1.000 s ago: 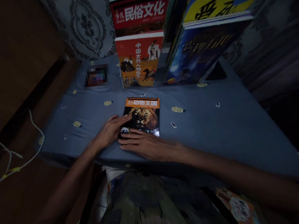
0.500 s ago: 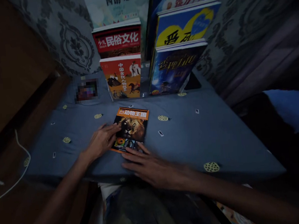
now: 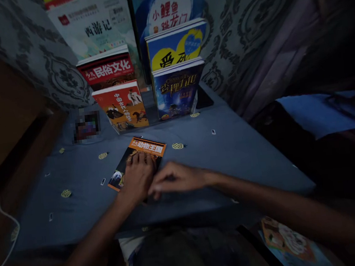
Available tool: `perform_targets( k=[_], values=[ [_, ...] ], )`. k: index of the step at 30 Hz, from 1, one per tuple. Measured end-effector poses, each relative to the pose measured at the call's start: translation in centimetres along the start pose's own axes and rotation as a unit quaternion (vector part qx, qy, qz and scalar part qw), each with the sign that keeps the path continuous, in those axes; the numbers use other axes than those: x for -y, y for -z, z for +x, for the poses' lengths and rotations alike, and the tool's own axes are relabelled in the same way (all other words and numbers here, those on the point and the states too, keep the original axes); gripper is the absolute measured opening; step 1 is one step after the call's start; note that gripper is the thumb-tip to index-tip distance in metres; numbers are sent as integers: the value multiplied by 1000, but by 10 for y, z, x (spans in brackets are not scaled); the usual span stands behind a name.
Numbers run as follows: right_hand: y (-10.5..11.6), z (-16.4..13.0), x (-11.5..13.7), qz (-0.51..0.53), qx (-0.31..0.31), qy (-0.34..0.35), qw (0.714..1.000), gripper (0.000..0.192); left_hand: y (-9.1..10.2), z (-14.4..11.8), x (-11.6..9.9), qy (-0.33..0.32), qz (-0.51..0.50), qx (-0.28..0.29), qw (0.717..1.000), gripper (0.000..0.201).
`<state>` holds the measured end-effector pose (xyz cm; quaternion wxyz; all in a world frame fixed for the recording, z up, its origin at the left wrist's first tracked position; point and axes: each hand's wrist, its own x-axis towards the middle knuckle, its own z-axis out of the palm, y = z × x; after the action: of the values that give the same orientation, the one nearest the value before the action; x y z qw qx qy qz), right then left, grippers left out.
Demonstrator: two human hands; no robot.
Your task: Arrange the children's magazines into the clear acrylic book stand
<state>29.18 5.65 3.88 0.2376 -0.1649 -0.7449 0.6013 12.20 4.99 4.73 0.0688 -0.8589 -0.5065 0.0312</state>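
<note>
A small book [image 3: 149,145] with an orange title band and a dark animal cover lies flat and slanted on the cloth-covered table. My left hand [image 3: 139,170] rests on its cover, fingers laid over the picture and hiding much of it. Close against the left hand, my right hand [image 3: 175,178] is at the book's lower right side with fingers bent and pinched together. The book's lower right corner is hidden behind the hands, so whether the right fingertips grip it does not show.
Behind stand upright books: a red-orange one [image 3: 123,109], a red one [image 3: 108,70], a dark blue one [image 3: 176,93] and a blue-yellow one [image 3: 177,47]. A dark flat object [image 3: 204,97] lies beside them. A white cable [image 3: 8,218] hangs at left.
My left hand has slid from the book's left edge onto its cover. The right hand has gone from spread fingers to a pinch by the left hand. The view has shifted right.
</note>
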Motion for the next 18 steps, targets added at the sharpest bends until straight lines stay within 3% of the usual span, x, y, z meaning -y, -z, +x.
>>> perform_targets(
  k=[2,4,6,8,10,18],
  values=[
    [28,0,-11,46,-180,-7,983,40,4,3,-7,15,9,27,999,29],
    [50,3,-27,85,-357,-2,930,41,10,7,-13,30,16,44,998,26],
    [64,6,-42,100,-448,-4,888,39,15,9,-17,33,18,54,998,25],
    [70,5,-53,99,-472,-10,876,36,19,11,-18,37,4,64,997,22],
    [71,3,-59,84,-466,-10,881,34,20,11,-16,42,-13,72,996,22],
    [71,-5,-58,-12,-453,18,891,34,21,12,-2,19,4,37,999,27]
  ],
)
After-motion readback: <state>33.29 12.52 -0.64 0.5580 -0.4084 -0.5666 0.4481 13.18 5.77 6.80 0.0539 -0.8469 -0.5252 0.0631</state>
